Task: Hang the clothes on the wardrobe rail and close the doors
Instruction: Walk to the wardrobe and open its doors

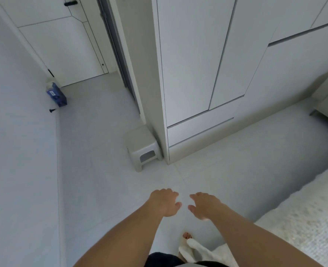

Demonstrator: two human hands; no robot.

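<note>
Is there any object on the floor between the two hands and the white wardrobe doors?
Nothing visible does. Left hand and right hand hover empty over bare pale tiled floor. The small grey plastic stool stands left of the closed white wardrobe doors.

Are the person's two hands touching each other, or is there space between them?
Apart. The head view shows bare floor tile plainly visible between the left hand and the right hand; their nearest thumbs do not meet. Both are held out with relaxed fingers, holding nothing.
</note>
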